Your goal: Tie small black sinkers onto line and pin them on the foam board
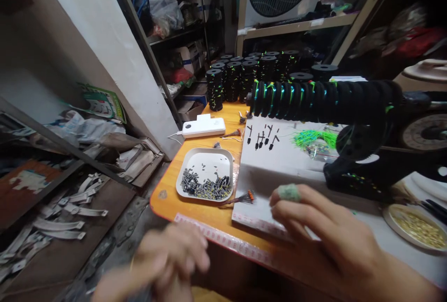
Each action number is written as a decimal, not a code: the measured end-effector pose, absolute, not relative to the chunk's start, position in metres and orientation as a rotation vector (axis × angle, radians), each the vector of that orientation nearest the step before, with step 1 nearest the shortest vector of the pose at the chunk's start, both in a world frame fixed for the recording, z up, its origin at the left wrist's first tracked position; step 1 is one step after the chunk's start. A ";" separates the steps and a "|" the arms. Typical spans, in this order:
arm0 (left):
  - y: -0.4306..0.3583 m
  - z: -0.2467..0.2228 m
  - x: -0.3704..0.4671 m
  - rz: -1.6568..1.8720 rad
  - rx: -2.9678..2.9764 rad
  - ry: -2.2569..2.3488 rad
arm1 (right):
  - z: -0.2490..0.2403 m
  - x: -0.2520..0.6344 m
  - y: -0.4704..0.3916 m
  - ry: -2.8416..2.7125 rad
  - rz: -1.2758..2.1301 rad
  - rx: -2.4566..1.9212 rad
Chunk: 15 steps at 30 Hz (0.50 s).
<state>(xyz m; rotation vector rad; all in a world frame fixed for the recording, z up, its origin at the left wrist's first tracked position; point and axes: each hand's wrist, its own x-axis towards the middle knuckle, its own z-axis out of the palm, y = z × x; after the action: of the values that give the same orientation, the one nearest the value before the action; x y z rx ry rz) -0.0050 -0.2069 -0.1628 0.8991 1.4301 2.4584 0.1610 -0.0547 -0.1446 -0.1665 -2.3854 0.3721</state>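
Note:
My left hand [171, 257] is in front of the table's near edge, smeared by motion, and its fingers look bent. Whether it holds anything cannot be made out. Over the front of the white board [258, 176] is my right hand [324, 227], fingers loosely curled, with green tape [289, 192] round one finger. Nothing shows between its fingers. Left of it, a small brush with an orange band [250, 196] lies at the board's edge. Beside that is a white tray [206, 154] of small dark and grey cylindrical pieces, some with yellow.
A black roller [314, 99] wound with green and blue strands overhangs the board. Below it lie small dark forked pieces [260, 139] and green strands [314, 138]. Black spools [214, 90] stand behind, near a white power bank [204, 127]. At right is a dish of gold bits [417, 227].

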 end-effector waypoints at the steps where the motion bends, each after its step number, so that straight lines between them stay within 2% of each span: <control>1: -0.199 -0.160 -0.020 2.386 1.071 1.516 | -0.143 0.160 -0.056 -2.400 0.393 -0.140; 3: -0.180 -0.153 -0.051 2.000 1.369 1.781 | -0.140 0.156 -0.061 -2.417 0.453 -0.119; 5: -0.157 -0.147 -0.075 1.403 1.550 2.053 | -0.137 0.152 -0.065 -2.404 0.514 -0.173; 6: -0.146 -0.144 -0.082 1.125 1.632 2.090 | -0.136 0.151 -0.066 -2.393 0.537 -0.202; 7: -0.135 -0.141 -0.087 0.991 1.684 2.068 | -0.135 0.151 -0.067 -2.379 0.555 -0.229; 15: -0.088 -0.139 -0.087 0.519 1.876 1.881 | -0.140 0.152 -0.063 -2.292 0.635 -0.411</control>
<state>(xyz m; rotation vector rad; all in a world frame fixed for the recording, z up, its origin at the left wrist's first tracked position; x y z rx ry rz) -0.0866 -0.0875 -0.1392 1.8757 1.8806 0.5188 0.1522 -0.0630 -0.1399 -0.4108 -2.2923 0.6351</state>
